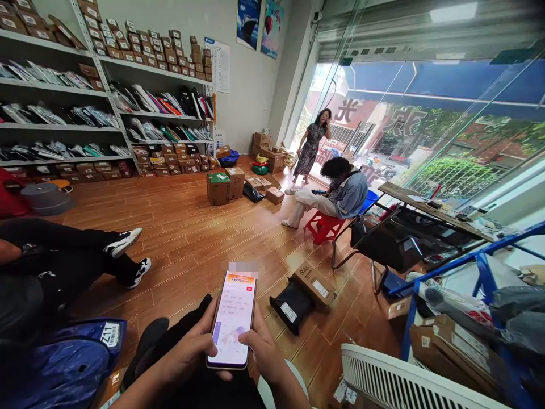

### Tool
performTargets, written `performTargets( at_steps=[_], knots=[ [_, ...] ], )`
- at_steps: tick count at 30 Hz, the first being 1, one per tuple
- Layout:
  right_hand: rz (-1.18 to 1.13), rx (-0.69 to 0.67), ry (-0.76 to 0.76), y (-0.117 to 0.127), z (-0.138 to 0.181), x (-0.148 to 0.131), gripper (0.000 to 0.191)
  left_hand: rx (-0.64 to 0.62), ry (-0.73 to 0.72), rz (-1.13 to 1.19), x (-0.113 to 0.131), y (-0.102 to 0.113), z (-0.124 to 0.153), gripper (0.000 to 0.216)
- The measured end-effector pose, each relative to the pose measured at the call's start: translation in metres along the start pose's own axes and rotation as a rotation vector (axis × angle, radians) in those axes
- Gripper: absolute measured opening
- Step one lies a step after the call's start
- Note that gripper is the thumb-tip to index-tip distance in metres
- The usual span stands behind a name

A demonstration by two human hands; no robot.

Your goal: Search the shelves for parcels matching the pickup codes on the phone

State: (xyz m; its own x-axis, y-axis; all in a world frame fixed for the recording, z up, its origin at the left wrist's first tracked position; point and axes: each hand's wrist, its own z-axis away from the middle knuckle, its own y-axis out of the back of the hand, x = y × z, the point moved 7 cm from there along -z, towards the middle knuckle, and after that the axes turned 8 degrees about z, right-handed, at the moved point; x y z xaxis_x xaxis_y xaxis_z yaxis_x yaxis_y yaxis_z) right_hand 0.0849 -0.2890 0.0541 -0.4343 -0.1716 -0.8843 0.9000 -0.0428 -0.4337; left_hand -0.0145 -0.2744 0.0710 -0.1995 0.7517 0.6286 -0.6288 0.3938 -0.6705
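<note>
A smartphone (pixel 233 321) with a lit screen sits upright in front of me, low in the centre of the view. My left hand (pixel 193 345) wraps its left edge and underside. My right hand (pixel 264 346) holds its right edge, thumb resting on the screen. Both hands are closed on the phone. My dark trouser legs and a black shoe (pixel 149 341) show beneath it.
A black parcel bag (pixel 292 307) and a cardboard box (pixel 314 284) lie on the wooden floor ahead. One person sits on a red stool (pixel 323 226), another stands by the glass front, a third sits left. Shelves of parcels line the left wall; a blue rack (pixel 481 272) stands right.
</note>
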Motion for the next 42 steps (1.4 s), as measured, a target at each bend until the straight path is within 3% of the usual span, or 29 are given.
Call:
performTargets(
  at_steps=[9,14,18,22,27,30,36,39,42],
  knots=[
    [-0.047,0.063,0.01,0.003,-0.039,0.004,0.065,0.053,0.051,-0.045,0.025,0.015,-0.029,0.114],
    [-0.052,0.129,0.066,-0.001,-0.088,0.012,0.057,0.032,0.066,-0.037,0.059,0.048,-0.052,0.115],
    [-0.109,0.124,0.04,-0.017,-0.151,0.019,0.064,0.001,0.112,-0.01,0.105,0.092,-0.075,0.114],
    [-0.168,0.167,0.06,-0.047,-0.23,0.018,0.063,-0.063,0.144,0.006,0.172,0.139,-0.097,0.114],
    [-0.066,0.166,0.016,-0.102,-0.323,0.006,0.068,-0.088,0.139,-0.028,0.267,0.199,-0.106,0.113],
    [-0.041,0.148,0.011,-0.134,-0.368,-0.004,0.068,-0.063,0.101,-0.081,0.313,0.231,-0.108,0.116],
    [-0.09,0.295,-0.054,-0.16,-0.434,-0.009,0.047,0.064,0.046,-0.108,0.353,0.277,-0.108,0.116],
    [-0.023,0.381,-0.053,-0.162,-0.456,-0.01,0.051,0.071,0.046,-0.021,0.359,0.289,-0.106,0.112],
    [0.009,0.38,-0.064,-0.166,-0.474,-0.007,0.055,0.095,0.044,0.001,0.366,0.3,-0.106,0.111]
  ],
)
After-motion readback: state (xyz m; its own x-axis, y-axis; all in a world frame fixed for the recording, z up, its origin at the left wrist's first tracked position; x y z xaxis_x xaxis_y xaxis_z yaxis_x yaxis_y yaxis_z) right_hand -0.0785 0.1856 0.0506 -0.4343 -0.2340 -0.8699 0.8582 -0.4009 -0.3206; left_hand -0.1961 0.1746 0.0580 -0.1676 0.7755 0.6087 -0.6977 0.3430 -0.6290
